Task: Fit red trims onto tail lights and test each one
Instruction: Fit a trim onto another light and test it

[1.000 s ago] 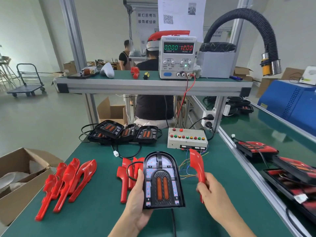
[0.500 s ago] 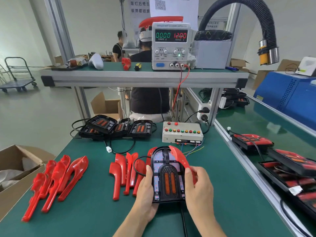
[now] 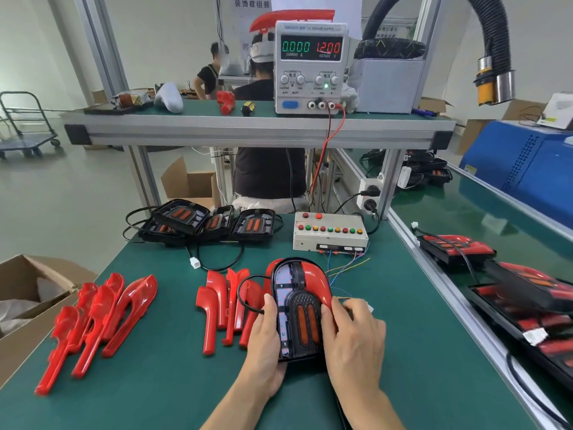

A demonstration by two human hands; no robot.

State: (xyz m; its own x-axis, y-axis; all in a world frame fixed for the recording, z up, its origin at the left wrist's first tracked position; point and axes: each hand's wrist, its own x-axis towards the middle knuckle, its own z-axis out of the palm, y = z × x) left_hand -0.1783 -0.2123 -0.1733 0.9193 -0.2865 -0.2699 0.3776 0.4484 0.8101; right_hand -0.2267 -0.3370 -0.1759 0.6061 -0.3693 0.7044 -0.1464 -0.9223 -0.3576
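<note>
A black tail light (image 3: pixel 297 315) with two orange lenses lies on the green table in front of me. My left hand (image 3: pixel 265 342) grips its left edge. A red trim (image 3: pixel 313 279) sits on the light's right side, and my right hand (image 3: pixel 353 333) presses it down with fingers laid along the trim's lower part. Loose red trims (image 3: pixel 223 305) lie just left of the light. A second pile of red trims (image 3: pixel 99 318) lies further left. Several untrimmed tail lights (image 3: pixel 210 225) with cables sit at the table's back.
A white test box (image 3: pixel 330 235) with coloured buttons stands behind the light, with thin wires trailing from it. The power supply (image 3: pixel 310 66) on the shelf reads 0.000 A and 12.00 V. Finished lights (image 3: pixel 455 249) lie on the right bench. A cardboard box (image 3: pixel 24 290) stands at left.
My right hand brought the red trim from the air onto the light's right side and now presses it. The light settled lower onto the table, still held by my left hand.
</note>
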